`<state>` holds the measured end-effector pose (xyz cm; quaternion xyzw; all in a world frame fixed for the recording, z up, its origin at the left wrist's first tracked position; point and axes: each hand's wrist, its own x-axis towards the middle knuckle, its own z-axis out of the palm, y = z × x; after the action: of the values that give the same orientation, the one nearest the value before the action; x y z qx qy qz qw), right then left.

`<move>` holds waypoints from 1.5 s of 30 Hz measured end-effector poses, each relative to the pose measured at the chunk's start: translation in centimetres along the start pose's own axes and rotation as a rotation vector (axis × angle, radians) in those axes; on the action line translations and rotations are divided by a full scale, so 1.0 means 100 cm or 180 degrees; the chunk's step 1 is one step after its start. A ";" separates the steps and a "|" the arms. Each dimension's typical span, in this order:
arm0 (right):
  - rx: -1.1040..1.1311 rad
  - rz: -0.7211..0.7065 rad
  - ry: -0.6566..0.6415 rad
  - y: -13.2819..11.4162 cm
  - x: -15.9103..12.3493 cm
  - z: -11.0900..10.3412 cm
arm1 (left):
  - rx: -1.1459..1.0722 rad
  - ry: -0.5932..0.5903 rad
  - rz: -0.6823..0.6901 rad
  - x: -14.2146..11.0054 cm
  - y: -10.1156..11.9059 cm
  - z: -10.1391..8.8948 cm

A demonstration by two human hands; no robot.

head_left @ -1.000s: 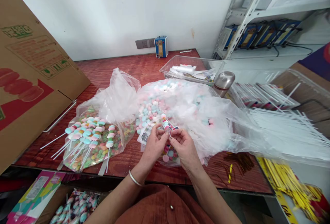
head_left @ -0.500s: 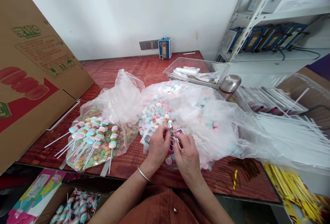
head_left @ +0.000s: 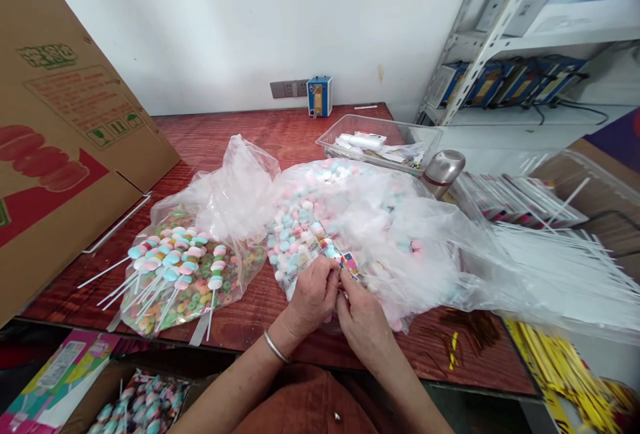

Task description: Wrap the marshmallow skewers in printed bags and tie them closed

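Observation:
A candy skewer in a clear printed wrapper point(head_left: 327, 245) points away from me over the loose candies. My left hand point(head_left: 315, 293) is closed in a pinch at the wrapper's near end. Fingertips of my right hand point(head_left: 364, 313) press together at the same spot, touching the left ones. The fingers hide the stick and the gathered plastic. Behind the wrapper lies a big clear bag of pastel candies point(head_left: 295, 221). To the left, several unwrapped candy skewers point(head_left: 173, 257) rest on a bag of ring-shaped candies point(head_left: 200, 294).
A clear plastic tray point(head_left: 340, 131) and a steel flask point(head_left: 444, 171) stand behind the bag. White sticks point(head_left: 560, 261) lie at right, near yellow twist ties point(head_left: 565, 361). A large carton point(head_left: 75, 121) borders the left. Below the table edge sits a box of wrapped skewers point(head_left: 145, 407).
The skewer slid down into the wrapper, which now covers its candies. Both hands moved slightly nearer to me and came together at the wrapper's near end.

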<state>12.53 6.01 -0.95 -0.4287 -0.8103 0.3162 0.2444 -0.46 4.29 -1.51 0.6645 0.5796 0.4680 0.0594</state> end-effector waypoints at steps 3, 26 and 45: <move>-0.0106 0.0123 -0.0111 -0.005 0.003 -0.004 | -0.0096 0.0016 -0.0096 -0.007 0.000 0.004; -0.1806 -0.1626 0.1158 0.010 -0.006 0.013 | -0.5293 0.0881 -0.3804 0.021 0.017 0.012; -0.1974 -0.1416 0.0868 -0.003 -0.002 0.010 | -0.4553 0.0796 -0.3700 0.023 0.002 -0.004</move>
<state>11.82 5.41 -1.41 -0.3344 -0.9003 -0.0636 0.2712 -0.82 5.94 0.07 0.0199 0.3973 0.6789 0.6171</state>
